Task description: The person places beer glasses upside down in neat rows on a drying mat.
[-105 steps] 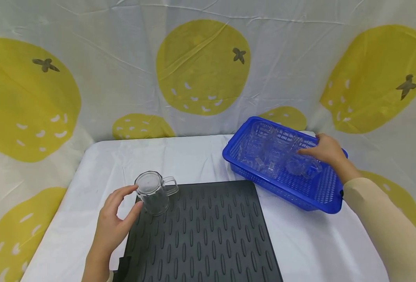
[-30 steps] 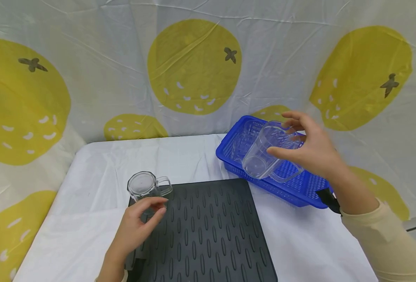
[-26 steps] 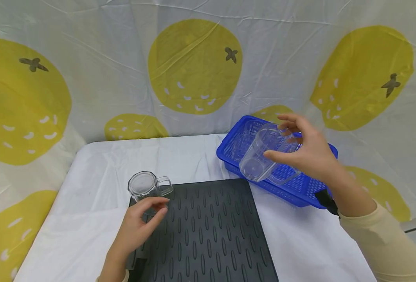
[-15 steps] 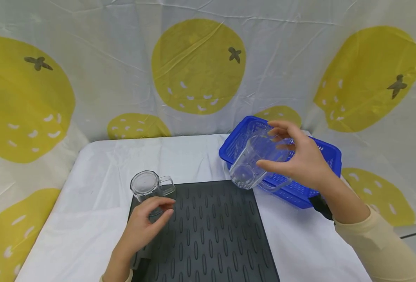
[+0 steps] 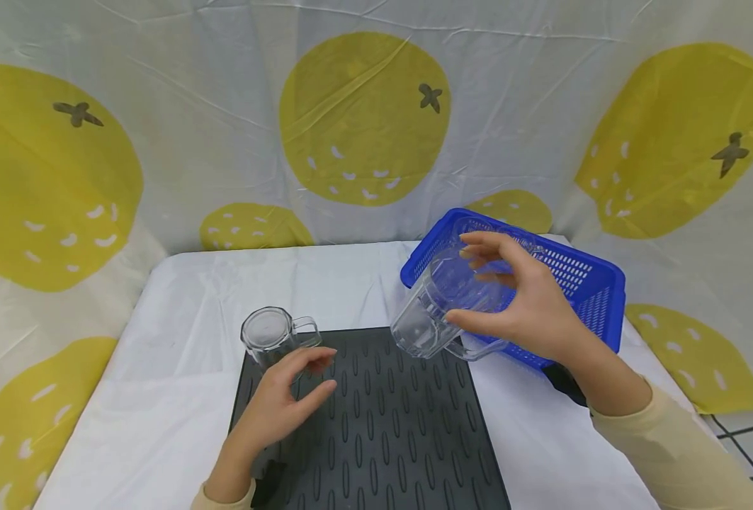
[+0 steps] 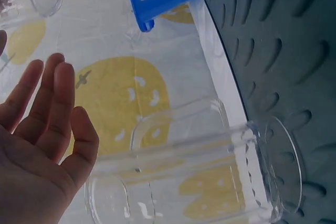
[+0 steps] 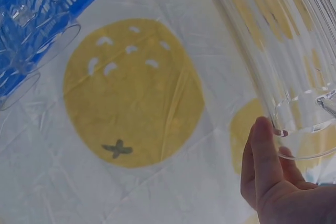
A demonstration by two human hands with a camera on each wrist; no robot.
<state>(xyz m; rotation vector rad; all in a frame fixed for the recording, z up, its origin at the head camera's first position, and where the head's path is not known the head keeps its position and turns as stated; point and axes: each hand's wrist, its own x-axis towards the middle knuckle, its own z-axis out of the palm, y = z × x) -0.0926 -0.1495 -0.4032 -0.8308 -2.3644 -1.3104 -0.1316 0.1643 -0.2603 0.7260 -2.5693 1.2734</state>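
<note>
In my right hand [image 5: 529, 304] I grip a clear glass mug [image 5: 422, 322] near its rim. The mug tilts, base toward the left and handle below, over the far right corner of a black ridged mat [image 5: 382, 432]. The right wrist view has my fingers [image 7: 266, 156] at the rim of this mug [image 7: 278, 40]. Another glass mug [image 5: 268, 328] stands upside down on the mat's far left corner, its handle to the right. My left hand [image 5: 277, 404] hovers just in front of it, fingers apart and holding nothing; it hides part of that mug.
A blue plastic basket [image 5: 596, 280] sits at the back right with more glass mugs [image 7: 31, 51] inside, partly hidden by my right hand. A white cloth [image 5: 185, 312] covers the table. Behind hangs a curtain [image 5: 223, 106] with yellow fruit prints.
My right hand took a mug out of the basket and has carried it left and nearer, to the mat's far corner. My left hand came off the standing mug and drifted right and nearer.
</note>
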